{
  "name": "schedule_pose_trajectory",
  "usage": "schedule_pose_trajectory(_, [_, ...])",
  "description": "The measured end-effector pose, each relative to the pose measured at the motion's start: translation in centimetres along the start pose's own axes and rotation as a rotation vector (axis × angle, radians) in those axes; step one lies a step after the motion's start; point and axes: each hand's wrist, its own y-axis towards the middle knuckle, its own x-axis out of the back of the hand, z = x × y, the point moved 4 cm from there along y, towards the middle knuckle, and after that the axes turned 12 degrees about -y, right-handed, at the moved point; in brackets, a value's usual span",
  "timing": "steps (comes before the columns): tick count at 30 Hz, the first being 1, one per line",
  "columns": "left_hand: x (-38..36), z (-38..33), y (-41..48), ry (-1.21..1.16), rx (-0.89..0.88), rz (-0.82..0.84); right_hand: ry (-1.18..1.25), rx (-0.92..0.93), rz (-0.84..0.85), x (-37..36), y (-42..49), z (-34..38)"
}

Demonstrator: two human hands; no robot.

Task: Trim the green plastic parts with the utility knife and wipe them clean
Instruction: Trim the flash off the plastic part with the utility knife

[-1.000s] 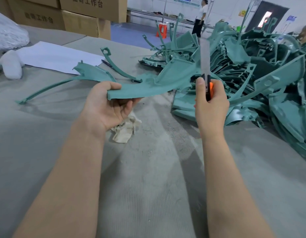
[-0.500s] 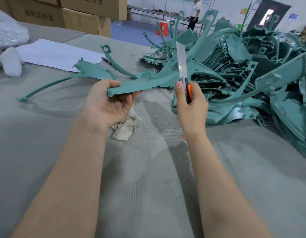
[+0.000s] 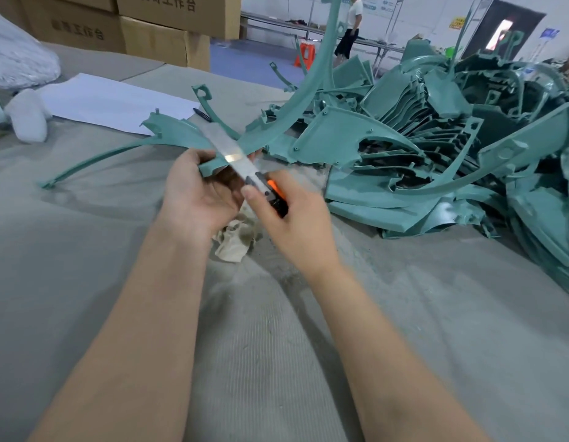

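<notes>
Left hand (image 3: pixel 197 196) grips green part (image 3: pixel 323 55), right hand (image 3: pixel 296 224) knife (image 3: pixel 246 172); carton (image 3: pixel 178 11) "工作台".

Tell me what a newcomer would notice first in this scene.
A big tangled heap of green plastic parts fills the right side of the grey table. At centre, the right hand grips an orange utility knife, its long blade crossing a curved green part that the left hand holds and that sweeps up out of view. A crumpled rag lies on the table just below the hands.
</notes>
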Motion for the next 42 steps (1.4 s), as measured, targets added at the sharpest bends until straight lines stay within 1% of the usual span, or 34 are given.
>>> schedule_pose_trajectory(2, [-0.1,0.2,-0.2,-0.019,0.021,0.07,0.0,0.059,0.086,-0.5,-0.2,0.8])
schedule_pose_trajectory(3, [0.0,0.2,-0.3,0.019,0.007,0.106,0.005,0.094,0.113,-0.6,-0.3,1.1])
schedule_pose_trajectory(5, [0.2,0.4,-0.4,0.121,-0.032,0.118,0.059,0.114,0.109,-0.3,-0.2,1.4])
schedule_pose_trajectory(6, [0.2,0.5,-0.4,0.136,-0.027,0.088,0.097,0.097,0.07,0.3,-0.1,1.2])
schedule_pose_trajectory(8, [0.2,0.7,-0.2,0.06,0.0,0.0,0.137,0.017,-0.051,1.7,0.4,0.2])
schedule_pose_trajectory(9, [0.1,0.9,-0.1,0.016,0.011,-0.01,0.135,-0.049,-0.107,2.4,0.5,-0.6])
schedule_pose_trajectory(11, [-0.3,1.6,-0.3,-0.048,0.053,0.01,0.107,-0.197,-0.17,3.3,0.7,-2.4])
schedule_pose_trajectory(13, [-0.6,2.8,-0.6,-0.094,0.119,0.048,0.08,-0.296,-0.197,3.6,0.7,-3.8])
schedule_pose_trajectory(17, [-1.0,4.6,-0.9,-0.148,0.211,0.079,0.093,-0.34,-0.246,3.6,0.7,-4.7])
schedule_pose_trajectory(23, [-0.9,5.0,-1.0,-0.239,0.244,0.057,0.128,-0.275,-0.255,3.4,0.6,-4.1])
schedule_pose_trajectory(27, [-1.0,4.7,-0.9,-0.277,0.207,0.06,0.105,-0.22,-0.21,2.7,0.5,-3.5])
schedule_pose_trajectory(31, [-0.7,4.3,-0.6,-0.272,0.118,-0.002,0.051,-0.119,-0.154,2.1,0.6,-2.6])
schedule_pose_trajectory(33, [-0.3,4.0,-0.4,-0.242,0.076,-0.04,0.047,-0.075,-0.114,1.7,0.5,-2.1])
schedule_pose_trajectory(38, [-0.4,3.3,-0.4,-0.124,0.049,-0.045,0.022,0.03,0.01,0.7,0.1,-0.6])
schedule_pose_trajectory(40, [-0.2,2.9,-0.2,-0.066,0.056,-0.032,-0.002,0.051,0.053,0.8,0.1,-0.3])
schedule_pose_trajectory(42, [0.2,2.7,-0.1,-0.041,0.082,-0.01,0.042,0.081,0.114,0.9,0.0,0.1])
